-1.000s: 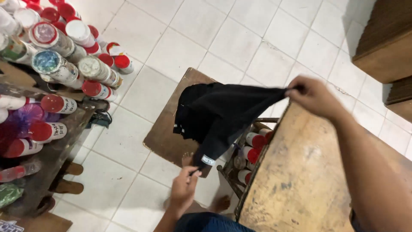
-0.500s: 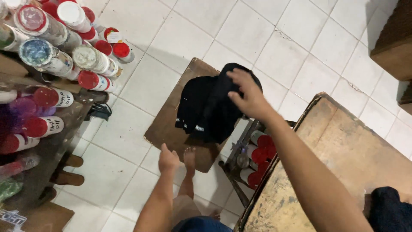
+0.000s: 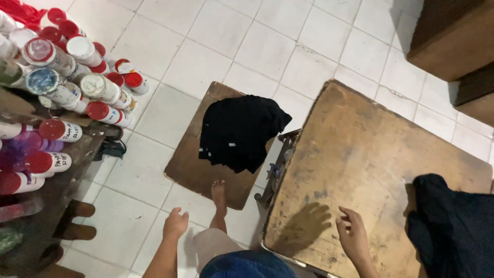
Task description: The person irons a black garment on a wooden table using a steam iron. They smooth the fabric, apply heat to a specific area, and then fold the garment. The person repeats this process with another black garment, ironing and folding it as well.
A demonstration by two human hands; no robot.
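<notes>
While both of our hands hang free and hold nothing, the black garment (image 3: pixel 241 133) lies well ahead of them, spread in a loose heap on a brown board (image 3: pixel 190 170) that rests flat on the white tiled floor (image 3: pixel 247 41). We judge the board is there to keep the cloth off the bare tiles. Our left hand (image 3: pixel 176 224) hovers low over the floor, fingers loosely curled, touching nothing, with our bare foot (image 3: pixel 219 191) just ahead of it, its toes on the near edge of the board. Our right hand (image 3: pixel 352 236) floats above the worn wooden surface (image 3: pixel 360 154), fingers spread and relaxed; a shadow of it falls on the wood just to its left, so we take it to be off the wood rather than pressing on it.

To the right of the right hand, a second dark garment (image 3: pixel 453 226) is bunched on the same surface, near enough to be the closest cloth to that hand, though apart from it. Under the surface's left edge, between the two hands and a little ahead, a low rack (image 3: pixel 275 172) shows only in part; we cannot tell what it holds.

Far left of the left hand, a crowd of red-capped cans (image 3: pixel 77 77) lies stacked on its sides on a dark shelf (image 3: pixel 46 201), caps outward.
</notes>
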